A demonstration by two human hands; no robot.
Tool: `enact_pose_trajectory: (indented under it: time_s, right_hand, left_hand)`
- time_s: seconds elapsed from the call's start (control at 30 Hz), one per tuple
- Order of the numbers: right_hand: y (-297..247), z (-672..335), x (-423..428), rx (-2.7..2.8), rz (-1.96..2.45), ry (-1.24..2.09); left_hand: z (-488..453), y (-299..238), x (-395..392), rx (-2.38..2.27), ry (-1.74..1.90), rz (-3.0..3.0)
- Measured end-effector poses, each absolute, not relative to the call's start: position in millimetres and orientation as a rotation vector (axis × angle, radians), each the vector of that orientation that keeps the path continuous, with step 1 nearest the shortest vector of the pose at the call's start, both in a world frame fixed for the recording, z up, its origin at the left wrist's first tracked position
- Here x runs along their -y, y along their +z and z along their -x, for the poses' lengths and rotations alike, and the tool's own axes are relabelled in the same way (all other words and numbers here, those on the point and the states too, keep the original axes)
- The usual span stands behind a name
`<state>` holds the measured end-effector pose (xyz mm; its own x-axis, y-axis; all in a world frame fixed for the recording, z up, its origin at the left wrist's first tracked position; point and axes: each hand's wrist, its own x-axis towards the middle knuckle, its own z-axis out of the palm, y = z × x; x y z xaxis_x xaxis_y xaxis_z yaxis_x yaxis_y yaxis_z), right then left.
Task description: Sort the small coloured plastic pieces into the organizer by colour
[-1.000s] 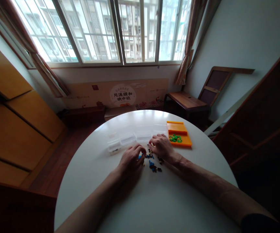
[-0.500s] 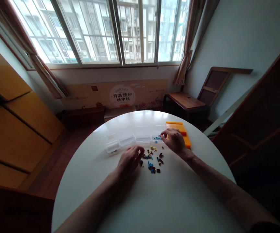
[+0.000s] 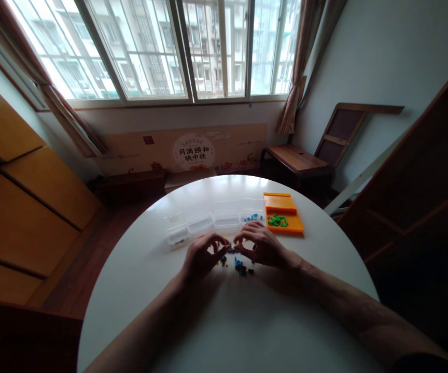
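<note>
Both hands meet over a small pile of tiny coloured pieces (image 3: 239, 265) on the round white table (image 3: 247, 321). My left hand (image 3: 199, 256) has its fingers curled in a pinch at the pile's left side. My right hand (image 3: 262, 244) is curled at the pile's right side, fingertips pinched towards the left hand. What either pinch holds is too small to name. Behind the hands stands a row of clear plastic boxes (image 3: 214, 221); the rightmost holds blue pieces (image 3: 252, 217). An orange tray (image 3: 286, 224) to the right holds green pieces (image 3: 277, 220).
A dark wooden bench (image 3: 294, 161) and a leaning wooden frame (image 3: 340, 135) stand behind the table on the right. Orange cabinets (image 3: 25, 207) line the left wall. A large window (image 3: 162, 49) with curtains fills the back.
My right hand has come back from the clear box with blue pieces to the pile. My left hand has lifted slightly and pinched, meeting the right hand's fingertips.
</note>
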<state>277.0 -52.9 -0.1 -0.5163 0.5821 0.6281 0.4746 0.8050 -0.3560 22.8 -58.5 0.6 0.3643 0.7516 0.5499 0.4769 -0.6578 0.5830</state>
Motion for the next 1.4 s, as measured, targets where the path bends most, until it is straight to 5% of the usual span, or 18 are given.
enact_pose_trajectory:
  time_s: [0.53, 0.97, 1.4]
  right_hand:
    - [-2, -279, 50, 2.233, 0.697, 0.196]
    - [-15, -320, 20, 1.759, 1.329, -0.106]
    - [-3, -294, 42, 1.952, 1.113, 0.017]
  left_hand:
    - [-25, -2, 59, -0.960, 1.181, -2.280]
    - [19, 32, 46, -0.987, 0.800, -2.655]
    - [15, 23, 48, -0.987, 0.685, -2.663]
